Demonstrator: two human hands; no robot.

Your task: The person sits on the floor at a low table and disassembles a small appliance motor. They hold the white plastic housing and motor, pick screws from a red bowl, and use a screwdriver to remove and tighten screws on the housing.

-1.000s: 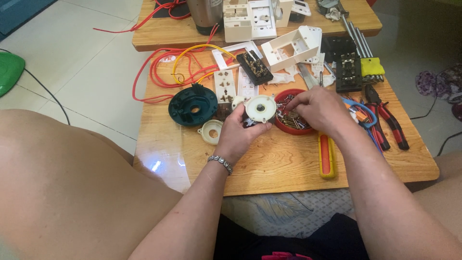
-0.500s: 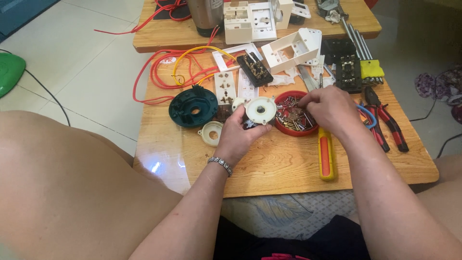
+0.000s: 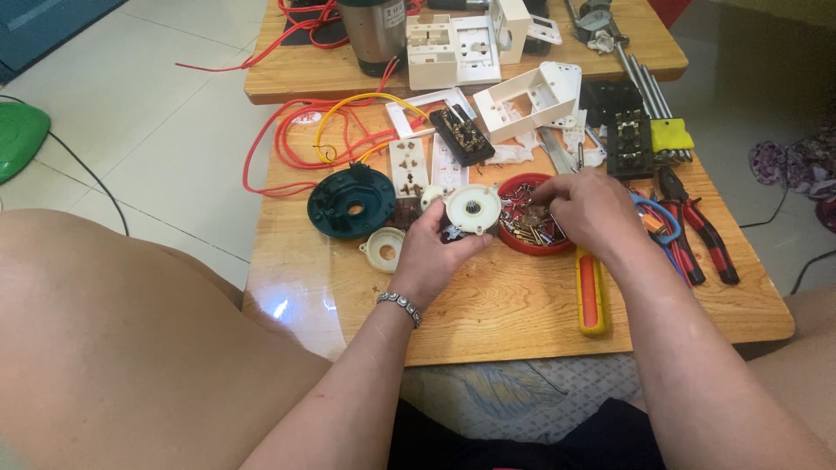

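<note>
Head camera looks down on a round white plastic disc (image 3: pixel 473 207) with a small dark toothed hub at its centre, tilted up off the wooden table (image 3: pixel 488 305). The left hand (image 3: pixel 433 252) is clamped on it. Just beside, the right hand (image 3: pixel 592 213) dips its pinched fingertips into the red dish of small metal parts (image 3: pixel 527 237). A dark green round housing (image 3: pixel 352 203) sits to the left.

Bright, even daylight fills the scene; a white glare spot shines on the glossy wooden table (image 3: pixel 287 306) near its left edge. Shadows are soft. The frame is sharp at centre, with wide-angle stretching toward the edges.
</note>
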